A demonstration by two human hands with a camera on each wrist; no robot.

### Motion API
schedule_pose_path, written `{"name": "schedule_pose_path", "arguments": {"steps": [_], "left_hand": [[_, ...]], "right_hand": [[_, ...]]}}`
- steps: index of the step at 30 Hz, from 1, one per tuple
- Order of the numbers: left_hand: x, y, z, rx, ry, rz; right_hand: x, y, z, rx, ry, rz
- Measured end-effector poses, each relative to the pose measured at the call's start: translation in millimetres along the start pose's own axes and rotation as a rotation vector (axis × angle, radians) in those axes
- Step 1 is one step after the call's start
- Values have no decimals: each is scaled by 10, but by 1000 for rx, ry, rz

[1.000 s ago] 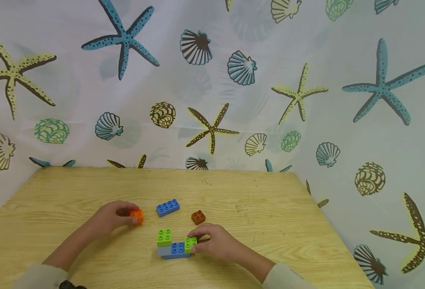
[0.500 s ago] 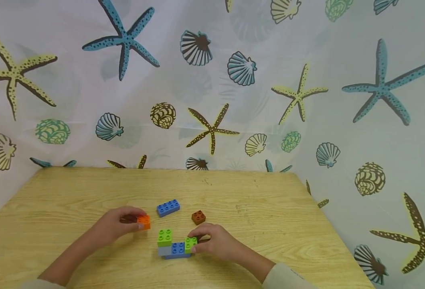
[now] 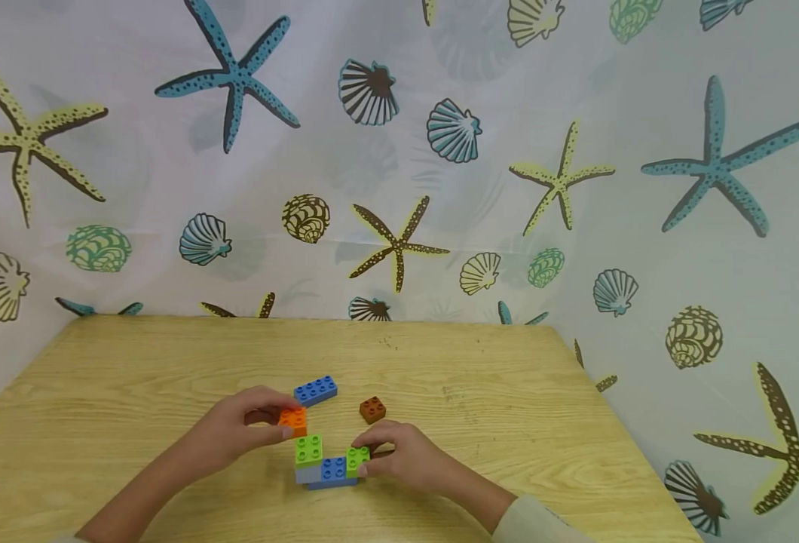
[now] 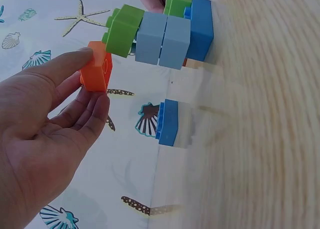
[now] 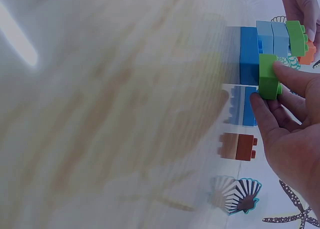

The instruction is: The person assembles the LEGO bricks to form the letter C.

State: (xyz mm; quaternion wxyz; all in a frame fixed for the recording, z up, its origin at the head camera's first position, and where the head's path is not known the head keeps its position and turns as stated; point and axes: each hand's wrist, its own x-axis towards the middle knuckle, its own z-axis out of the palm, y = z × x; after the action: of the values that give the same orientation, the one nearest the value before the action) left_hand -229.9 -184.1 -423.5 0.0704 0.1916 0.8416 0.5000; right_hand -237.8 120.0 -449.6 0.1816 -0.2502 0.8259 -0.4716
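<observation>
From the head view, the left hand (image 3: 237,434) pinches a small orange plastic brick (image 3: 294,421) just above the lime-green stud brick (image 3: 309,448) of a stacked blue, grey and green brick assembly (image 3: 328,467) on the wooden bench (image 3: 494,392). The left wrist view shows thumb and fingers (image 4: 67,69) nipping that orange brick at its sides, likely to keep its underside free. In the right wrist view, the right hand (image 5: 290,134) clamps the assembly's other lime-green brick (image 5: 269,76), seemingly to steady it.
</observation>
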Motion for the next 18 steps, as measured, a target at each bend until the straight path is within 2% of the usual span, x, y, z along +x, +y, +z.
{"name": "schedule_pose_path", "arguments": {"steps": [6,12,18], "left_hand": [[-14,72,25,18,3,24],[-26,95,16,20,21,12],[-77,205,51,8,26,3]], "right_hand": [[4,5,0,-9,-1,0],[9,27,8,0,5,-7],[19,45,8,-7,2,-16]]}}
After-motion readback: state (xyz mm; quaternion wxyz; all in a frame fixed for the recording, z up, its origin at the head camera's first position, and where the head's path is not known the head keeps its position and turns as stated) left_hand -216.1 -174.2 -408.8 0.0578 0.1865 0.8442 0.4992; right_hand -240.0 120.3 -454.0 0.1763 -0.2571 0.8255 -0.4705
